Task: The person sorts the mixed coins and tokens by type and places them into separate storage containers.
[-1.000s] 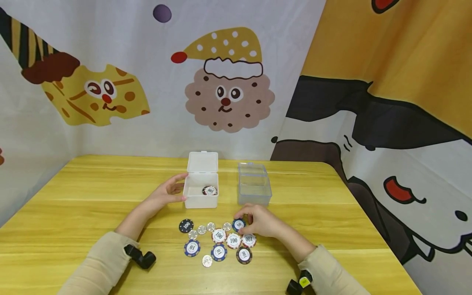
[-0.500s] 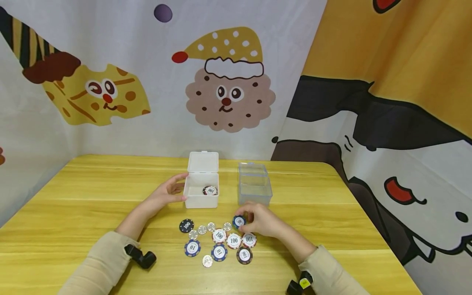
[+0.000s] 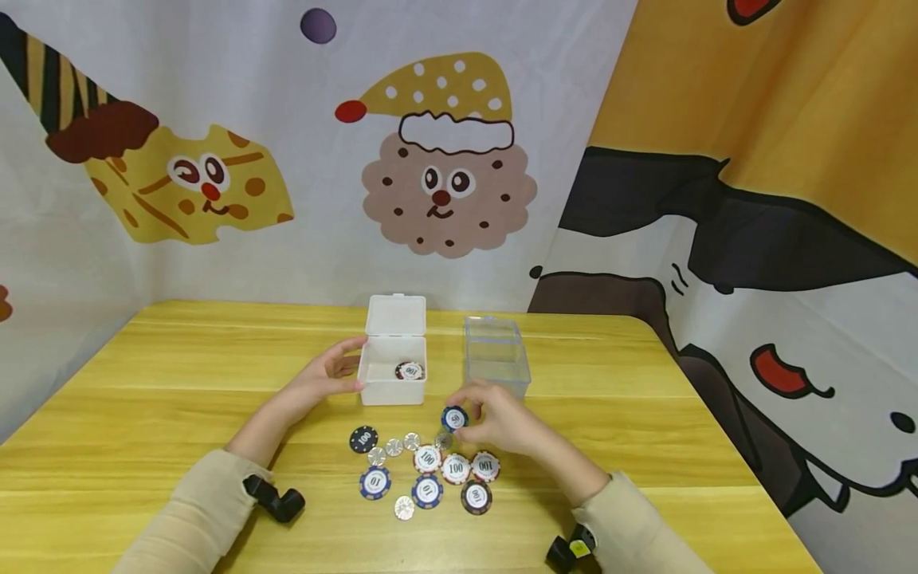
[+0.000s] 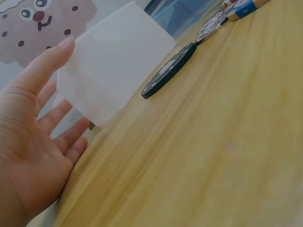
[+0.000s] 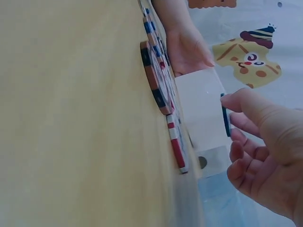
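Note:
A blue-edged poker chip [image 3: 455,419] marked 50 is pinched between the thumb and fingertips of my right hand [image 3: 498,418], held up off the table. In the right wrist view that chip [image 5: 226,116] shows edge-on, in front of the white box. My left hand [image 3: 326,376] touches the left side of the open-lidded white plastic box [image 3: 392,392]; the left wrist view has its thumb against the box wall and its fingers loosely extended. Inside the box lies a chip [image 3: 410,371] with a dark and red edge.
A clear compartment box [image 3: 496,359] stands right of the white box. In front lie several loose chips, including a black one [image 3: 363,439], a blue one [image 3: 427,492] and a white-red one [image 3: 455,469], among several silver coins [image 3: 405,508]. A printed curtain hangs behind the table.
My right hand has lifted the blue 50 chip from the table and carried it left and toward the white box. The left hand stays at the box.

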### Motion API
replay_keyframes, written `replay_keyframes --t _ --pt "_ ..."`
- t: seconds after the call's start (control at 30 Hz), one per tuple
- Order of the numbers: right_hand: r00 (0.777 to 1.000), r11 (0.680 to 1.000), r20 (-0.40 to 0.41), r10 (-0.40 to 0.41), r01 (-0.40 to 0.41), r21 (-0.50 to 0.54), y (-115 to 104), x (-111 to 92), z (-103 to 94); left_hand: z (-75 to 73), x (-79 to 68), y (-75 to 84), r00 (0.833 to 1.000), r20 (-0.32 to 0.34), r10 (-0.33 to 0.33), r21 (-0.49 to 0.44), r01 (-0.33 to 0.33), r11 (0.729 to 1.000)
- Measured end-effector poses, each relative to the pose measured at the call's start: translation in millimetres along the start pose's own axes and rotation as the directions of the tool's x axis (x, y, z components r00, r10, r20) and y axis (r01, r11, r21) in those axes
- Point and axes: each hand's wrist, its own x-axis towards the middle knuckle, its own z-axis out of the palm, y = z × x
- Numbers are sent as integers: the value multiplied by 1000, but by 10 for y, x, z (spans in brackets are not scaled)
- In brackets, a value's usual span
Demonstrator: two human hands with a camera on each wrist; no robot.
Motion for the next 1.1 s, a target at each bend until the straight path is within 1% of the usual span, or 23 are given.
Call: replay_keyframes --t 0.2,0.43,0.57,0.8,0.97,1.1 --pt "1000 1000 -29 -8 8 -11 -93 108 -19 4 -3 3 1000 0 9 -6 -9 1000" --pt "996 998 -70 -59 59 -7 -203 246 -60 0 -5 5 1000 -1 8 2 -8 1000" --pt "993 998 -92 -69 68 -15 -232 341 -72 -5 0 -20 1000 -2 17 1 -17 1000" --pt "991 999 -125 -48 45 -27 -270 529 -92 -72 60 -207 1000 -10 17 2 -17 1000" --pt "990 1000 -135 -24 23 -13 -273 665 -97 -84 66 -238 1000 -15 17 12 -17 1000" --pt "990 1000 -136 20 -20 6 -256 767 -84 -84 65 -245 1000 -14 19 17 -19 1000"
